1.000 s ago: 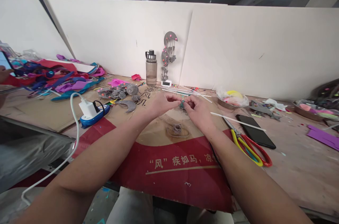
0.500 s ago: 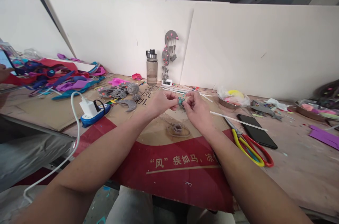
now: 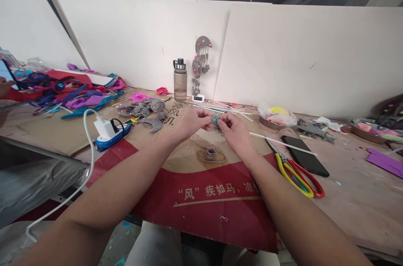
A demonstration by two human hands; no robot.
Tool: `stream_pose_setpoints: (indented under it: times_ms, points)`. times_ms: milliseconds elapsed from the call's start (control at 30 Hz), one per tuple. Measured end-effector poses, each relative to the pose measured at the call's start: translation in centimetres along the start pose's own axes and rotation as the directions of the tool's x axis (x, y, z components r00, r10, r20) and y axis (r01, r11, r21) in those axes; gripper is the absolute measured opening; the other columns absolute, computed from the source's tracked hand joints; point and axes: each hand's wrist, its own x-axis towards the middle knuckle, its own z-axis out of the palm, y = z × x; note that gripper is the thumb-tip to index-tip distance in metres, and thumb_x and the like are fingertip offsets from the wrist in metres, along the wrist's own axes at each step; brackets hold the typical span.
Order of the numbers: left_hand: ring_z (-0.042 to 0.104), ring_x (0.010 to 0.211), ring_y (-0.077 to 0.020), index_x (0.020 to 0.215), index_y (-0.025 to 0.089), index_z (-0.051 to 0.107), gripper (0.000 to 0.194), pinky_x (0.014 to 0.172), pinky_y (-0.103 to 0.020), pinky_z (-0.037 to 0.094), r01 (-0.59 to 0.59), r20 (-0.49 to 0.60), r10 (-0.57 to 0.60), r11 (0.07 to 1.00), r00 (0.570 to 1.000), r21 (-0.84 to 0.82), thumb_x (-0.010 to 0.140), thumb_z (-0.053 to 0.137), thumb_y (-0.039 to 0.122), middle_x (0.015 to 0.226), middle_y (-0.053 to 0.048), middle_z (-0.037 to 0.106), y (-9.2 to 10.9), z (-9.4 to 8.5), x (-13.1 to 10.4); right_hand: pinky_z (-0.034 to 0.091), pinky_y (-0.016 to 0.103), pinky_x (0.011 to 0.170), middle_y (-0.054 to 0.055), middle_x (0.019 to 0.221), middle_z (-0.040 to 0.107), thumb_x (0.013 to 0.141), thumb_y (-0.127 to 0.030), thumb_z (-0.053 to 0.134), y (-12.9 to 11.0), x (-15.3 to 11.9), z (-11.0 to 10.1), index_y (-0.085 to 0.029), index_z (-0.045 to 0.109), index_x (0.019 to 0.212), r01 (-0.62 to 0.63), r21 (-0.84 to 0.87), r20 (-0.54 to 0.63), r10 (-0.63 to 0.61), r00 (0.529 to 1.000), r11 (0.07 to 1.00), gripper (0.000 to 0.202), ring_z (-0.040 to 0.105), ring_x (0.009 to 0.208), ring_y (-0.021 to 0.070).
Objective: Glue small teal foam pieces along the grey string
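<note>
Between both hands, above the cardboard, is a small teal flower-shaped piece (image 3: 215, 118). My left hand (image 3: 197, 121) pinches it from the left with closed fingers. On its other side, my right hand (image 3: 232, 128) grips it between thumb and forefinger. Under the hands lies a loose coil of thin grey cord (image 3: 211, 154) on the printed cardboard sheet (image 3: 201, 215). Left of the hands are a grey felt crescent (image 3: 153, 124) and a ball of grey yarn (image 3: 157, 105). A finished-looking grey moon hanging (image 3: 203, 43) with pink dots is against the white board.
Scissors (image 3: 297, 173) with red and yellow handles and a black phone (image 3: 305, 157) lie at right. A bottle (image 3: 180, 81) stands behind. A power strip (image 3: 113, 138) with a white cable is at left. Another person's hand (image 3: 5, 86) shows at the far left.
My right hand's fingers have drawn in slightly closer around the teal flower-shaped piece. My left hand has barely moved.
</note>
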Motion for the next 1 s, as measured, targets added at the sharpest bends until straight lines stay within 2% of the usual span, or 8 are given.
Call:
stream_pose_setpoints:
  times_ms: [200,300,467,633,733,800,900,1000]
  points:
    - [0.064,0.065,-0.0122,0.078,0.01,0.068,0.018,0.069,-0.029,0.054,0.088,0.183,-0.049,0.974,0.982,-0.21,0.071,0.072,0.027,0.069,-0.005,0.068,1.0,0.0,-0.6,0.031,0.026,0.059,-0.005,0.061,0.045,0.078,-0.036,0.05,-0.5,0.1,-0.6,-0.02,0.053,0.069,-0.084,0.02,-0.007,0.084,0.996,0.996,0.018,0.04,0.059,0.012]
    - [0.066,0.069,-0.0139,0.08,0.01,0.069,0.022,0.071,-0.03,0.055,0.12,0.205,-0.07,0.962,0.976,-0.244,0.072,0.072,0.03,0.073,-0.008,0.069,1.2,-0.1,-0.7,0.032,0.026,0.059,-0.005,0.06,0.045,0.077,-0.032,0.049,-0.5,0.0,-0.6,-0.021,0.052,0.067,-0.077,-0.008,-0.024,0.077,0.997,0.997,0.016,0.04,0.059,0.0121]
    - [0.061,0.057,-0.0098,0.07,0.011,0.067,0.015,0.062,-0.025,0.053,0.104,0.106,-0.092,0.989,0.99,-0.11,0.071,0.073,0.024,0.063,-0.005,0.067,0.6,0.1,-0.3,0.035,0.026,0.059,-0.004,0.062,0.048,0.078,-0.031,0.052,-0.3,-0.1,-0.1,-0.021,0.054,0.072,-0.022,-0.041,-0.035,0.02,0.999,0.999,0.012,0.043,0.059,0.0126]
    - [0.061,0.054,-0.0105,0.066,0.011,0.064,0.014,0.059,-0.025,0.053,0.073,-0.017,-0.076,0.99,0.997,-0.125,0.07,0.072,0.022,0.059,-0.003,0.065,0.4,-0.2,0.1,0.041,0.027,0.063,-0.004,0.069,0.055,0.078,-0.036,0.057,0.1,0.0,0.1,-0.019,0.055,0.099,-0.016,0.079,0.037,0.013,0.999,0.997,0.027,0.05,0.064,0.0133]
    - [0.062,0.055,-0.0108,0.066,0.012,0.062,0.017,0.061,-0.026,0.055,0.012,-0.113,-0.026,0.992,0.993,-0.122,0.068,0.073,0.024,0.06,-0.002,0.065,0.5,-1.1,0.4,0.044,0.026,0.06,-0.002,0.074,0.061,0.08,-0.04,0.058,0.0,0.0,-0.2,-0.021,0.057,0.098,-0.088,0.107,0.139,0.073,0.988,0.99,0.027,0.051,0.062,0.0128]
    - [0.062,0.057,-0.0107,0.067,0.012,0.062,0.021,0.063,-0.027,0.055,-0.046,-0.175,0.026,0.992,0.984,-0.114,0.067,0.075,0.027,0.062,-0.002,0.065,0.5,-1.9,0.7,0.044,0.026,0.057,0.0,0.077,0.064,0.084,-0.043,0.053,-0.2,0.0,-0.5,-0.021,0.059,0.091,-0.135,0.095,0.289,0.102,0.952,0.986,0.023,0.053,0.059,0.0129]
    - [0.063,0.06,-0.0108,0.071,0.011,0.063,0.025,0.066,-0.028,0.056,-0.116,-0.253,0.082,0.986,0.964,-0.121,0.066,0.076,0.032,0.066,-0.002,0.066,0.6,-3.1,1.2,0.046,0.029,0.061,0.004,0.079,0.067,0.091,-0.045,0.042,0.0,0.2,-1.4,-0.021,0.06,0.077,-0.069,-0.057,0.44,0.087,0.894,0.996,0.033,0.059,0.065,0.0159]
    - [0.064,0.062,-0.0114,0.072,0.012,0.063,0.03,0.069,-0.029,0.056,-0.153,-0.301,0.103,0.977,0.948,-0.146,0.063,0.078,0.036,0.067,-0.002,0.067,0.7,-3.9,1.4,0.043,0.032,0.068,0.008,0.075,0.067,0.092,-0.039,0.042,1.6,0.9,-2.7,-0.02,0.059,0.069,0.007,-0.391,0.239,0.094,0.967,0.92,0.035,0.062,0.072,0.0202]
